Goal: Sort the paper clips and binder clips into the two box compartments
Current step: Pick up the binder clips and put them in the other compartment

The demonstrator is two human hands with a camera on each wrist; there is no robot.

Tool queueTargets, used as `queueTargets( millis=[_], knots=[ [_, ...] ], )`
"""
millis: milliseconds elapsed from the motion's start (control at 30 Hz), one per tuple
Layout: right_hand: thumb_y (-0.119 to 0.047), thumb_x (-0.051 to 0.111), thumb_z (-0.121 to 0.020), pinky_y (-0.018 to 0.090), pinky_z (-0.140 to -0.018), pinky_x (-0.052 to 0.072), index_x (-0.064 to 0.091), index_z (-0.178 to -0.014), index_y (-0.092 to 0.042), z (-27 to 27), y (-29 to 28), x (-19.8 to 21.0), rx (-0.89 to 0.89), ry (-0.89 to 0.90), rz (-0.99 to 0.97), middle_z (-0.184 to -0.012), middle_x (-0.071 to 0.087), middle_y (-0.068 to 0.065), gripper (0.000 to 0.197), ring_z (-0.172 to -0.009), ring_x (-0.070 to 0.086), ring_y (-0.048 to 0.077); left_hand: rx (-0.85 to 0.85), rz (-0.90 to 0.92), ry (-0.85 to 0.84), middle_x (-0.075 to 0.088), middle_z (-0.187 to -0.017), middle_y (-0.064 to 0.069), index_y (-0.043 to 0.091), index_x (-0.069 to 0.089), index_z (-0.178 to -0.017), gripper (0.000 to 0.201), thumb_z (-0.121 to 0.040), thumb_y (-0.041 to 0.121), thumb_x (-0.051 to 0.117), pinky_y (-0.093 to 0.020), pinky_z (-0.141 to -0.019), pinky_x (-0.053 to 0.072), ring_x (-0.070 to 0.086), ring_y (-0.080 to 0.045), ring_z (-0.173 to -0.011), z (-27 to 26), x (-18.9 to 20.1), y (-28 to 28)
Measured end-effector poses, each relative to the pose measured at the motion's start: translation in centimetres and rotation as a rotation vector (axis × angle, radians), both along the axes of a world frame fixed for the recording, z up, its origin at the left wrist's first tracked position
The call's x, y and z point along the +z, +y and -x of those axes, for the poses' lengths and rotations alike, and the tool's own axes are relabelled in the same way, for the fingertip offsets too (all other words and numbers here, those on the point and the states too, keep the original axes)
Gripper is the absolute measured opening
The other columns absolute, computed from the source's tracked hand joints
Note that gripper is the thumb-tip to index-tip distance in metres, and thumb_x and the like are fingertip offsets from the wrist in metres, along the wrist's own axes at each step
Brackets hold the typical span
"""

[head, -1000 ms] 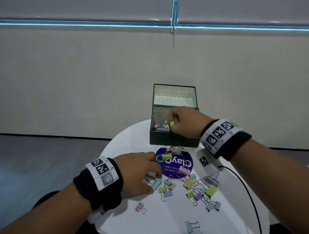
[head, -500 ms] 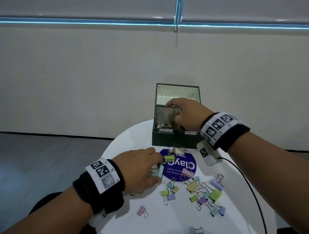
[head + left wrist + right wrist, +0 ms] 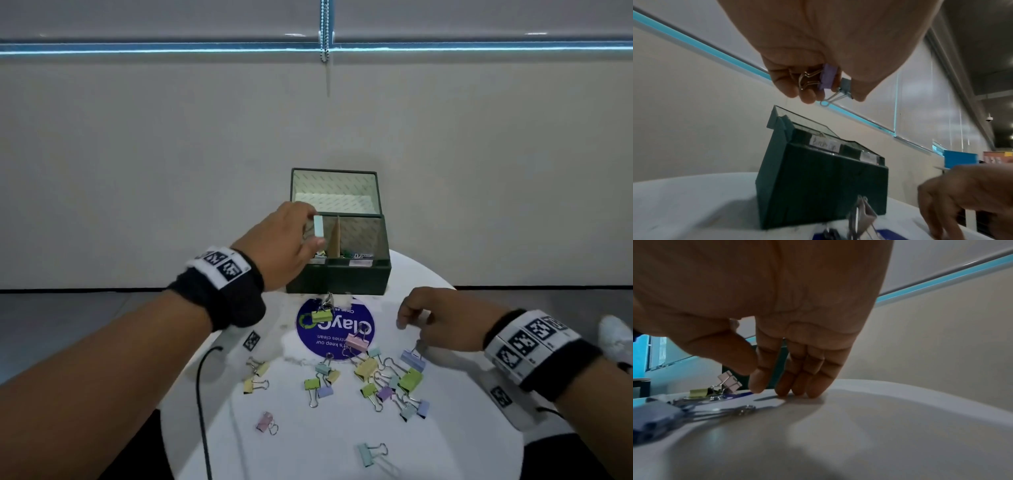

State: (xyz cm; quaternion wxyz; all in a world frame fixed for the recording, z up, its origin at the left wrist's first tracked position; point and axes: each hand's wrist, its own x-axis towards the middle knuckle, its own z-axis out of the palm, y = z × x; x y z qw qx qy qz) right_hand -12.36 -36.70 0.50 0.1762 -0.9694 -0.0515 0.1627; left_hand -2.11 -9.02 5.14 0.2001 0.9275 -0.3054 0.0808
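Pinched in the left hand (image 3: 284,240) are two binder clips: a pale blue binder clip (image 3: 318,225) between thumb and fingertips, and, seen from the left wrist view, a purple binder clip (image 3: 828,76) tucked deeper under the curled fingers, its wire handles folded together. This grip hangs over the left compartment of the green box (image 3: 356,279), above its front rim.

That box is square and dark green with a matte surface; its lid stands open behind, lined with pale patterned paper. A brown cardboard divider (image 3: 335,238) splits the inside in two, and each compartment has a small white label on the front rim. Small coloured clips lie in the right compartment; the left one is mostly hidden by the hand.

In front of the box, the right hand (image 3: 442,320) rests its fingertips on the white round counter (image 3: 308,445), fingers straight and close together, holding nothing. Just beside it, nearer to the person, lies a loose heap of pastel binder clips (image 3: 387,377) with folded metal bodies and thin wire handles. A round blue sticker (image 3: 337,330) lies flat on the counter directly in front of the box, with a green binder clip (image 3: 322,315) on it.
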Motion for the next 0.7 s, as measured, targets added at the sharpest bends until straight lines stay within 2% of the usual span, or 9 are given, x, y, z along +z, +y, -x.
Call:
queueTargets(
  millis=[200,267,367,433,500,567,600,633,700],
  knots=[
    [-0.018,0.064,-0.074,0.024,-0.095,0.045,0.067,-0.103,-0.038,0.2,0.1,-1.0,0.088,0.011,0.029,-0.112,0.05,-0.019,0.036,-0.109,0.048,0.007,0.097,-0.231,-0.045,0.055,-0.128,-0.001,0.025,0.041,-0.134,0.043,-0.098,0.047,0.048,-0.044,-0.096,0.041,0.053,-0.023,-0.111,-2.8,-1.4,-3.3],
    [-0.029,0.062,-0.068,0.03,-0.1,0.045,0.065,-0.104,-0.041,0.4,-0.1,-0.9,0.1,0.03,0.022,-0.111,0.048,-0.021,0.038,-0.111,0.046,0.008,0.092,-0.28,0.036,0.051,-0.139,-0.003,0.027,0.037,-0.141,0.05,-0.098,0.047,0.047,-0.049,-0.103,0.04,0.05,-0.025,-0.123,-3.2,-2.2,-3.0],
    [-0.038,0.065,-0.069,0.031,-0.102,0.043,0.066,-0.103,-0.042,0.7,-0.5,-1.1,0.106,0.018,-0.013,-0.11,0.045,-0.026,0.034,-0.112,0.043,0.006,0.053,-0.274,0.055,0.042,-0.149,-0.002,0.03,0.031,-0.147,0.054,-0.098,0.045,0.047,-0.05,-0.109,0.037,0.041,-0.025,-0.134,-2.8,-2.5,-2.2],
    [-0.045,0.068,-0.074,0.031,-0.103,0.041,0.066,-0.106,-0.042,0.7,-0.4,-1.3,0.099,-0.003,-0.025,-0.113,0.047,-0.025,0.032,-0.114,0.043,0.006,0.025,-0.221,-0.042,0.047,-0.139,0.002,0.032,0.04,-0.139,0.047,-0.096,0.041,0.053,-0.044,-0.106,0.04,0.044,-0.021,-0.126,-1.7,-2.1,-1.5],
    [-0.048,0.067,-0.077,0.032,-0.102,0.042,0.065,-0.108,-0.042,0.5,0.0,-1.5,0.108,-0.014,-0.044,-0.115,0.05,-0.023,0.032,-0.115,0.045,0.005,-0.037,-0.161,-0.158,0.054,-0.111,0.009,0.031,0.054,-0.117,0.024,-0.093,0.036,0.056,-0.033,-0.091,0.047,0.051,-0.015,-0.106,-0.1,-1.6,-0.8],
    [-0.043,0.068,-0.078,0.03,-0.1,0.045,0.066,-0.107,-0.041,0.4,0.4,-1.6,0.115,-0.008,-0.097,-0.114,0.054,-0.023,0.029,-0.113,0.048,0.002,-0.091,-0.216,-0.134,0.053,-0.087,0.015,0.031,0.056,-0.1,0.008,-0.093,0.033,0.054,-0.027,-0.074,0.049,0.055,-0.012,-0.086,1.7,-1.1,-0.5],
    [-0.037,0.07,-0.079,0.027,-0.098,0.046,0.067,-0.106,-0.04,0.3,0.5,-1.7,0.117,-0.004,-0.131,-0.113,0.056,-0.024,0.027,-0.112,0.05,0.001,-0.112,-0.286,-0.082,0.054,-0.084,0.015,0.032,0.056,-0.1,0.008,-0.093,0.035,0.053,-0.026,-0.071,0.049,0.056,-0.012,-0.081,2.4,-1.0,-0.7],
    [-0.031,0.071,-0.081,0.025,-0.095,0.047,0.069,-0.105,-0.04,0.3,0.6,-1.7,0.117,0.0,-0.158,-0.112,0.059,-0.024,0.026,-0.111,0.051,0.0,-0.132,-0.364,-0.033,0.056,-0.088,0.015,0.034,0.056,-0.105,0.012,-0.094,0.039,0.053,-0.026,-0.072,0.05,0.058,-0.012,-0.084,2.8,-1.3,-0.9],
    [-0.027,0.071,-0.084,0.023,-0.093,0.049,0.07,-0.105,-0.039,0.2,1.1,-1.5,0.122,-0.003,-0.175,-0.111,0.06,-0.024,0.024,-0.111,0.053,-0.001,-0.163,-0.454,0.044,0.056,-0.117,0.014,0.039,0.05,-0.127,0.036,-0.093,0.05,0.055,-0.027,-0.084,0.05,0.057,-0.011,-0.103,2.9,-2.1,-1.2]
  ],
)
